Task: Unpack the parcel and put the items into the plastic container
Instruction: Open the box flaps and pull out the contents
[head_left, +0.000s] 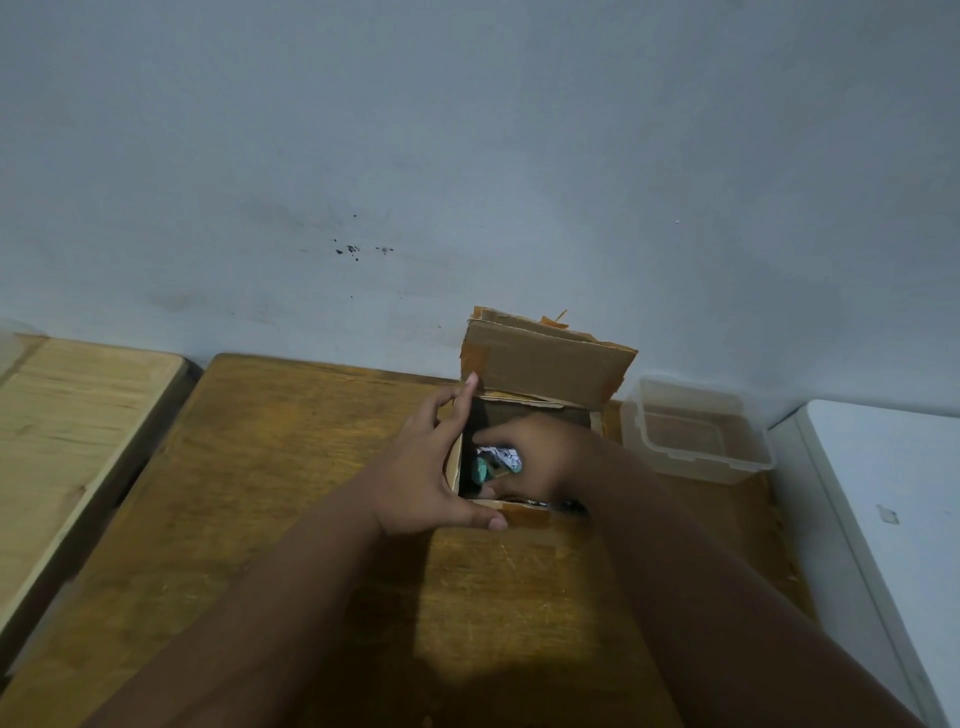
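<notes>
Parcel (545, 364) sits centre frame on the wooden table (311, 467), flap up. Left hand (436, 467) is spread flat, bracing its left wall. Right hand (540, 457) is inside, fingers curled round a teal-and-white packet (498, 460). Packet looks light, soft and slick, so pinch across its body. Plastic container (717, 467) sits just right of the parcel.

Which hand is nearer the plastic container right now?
Right. The right hand is inside the cardboard box, gripping a teal packet; the plastic container sits just right of the box. The left hand presses the box's left wall, farther away.
</notes>
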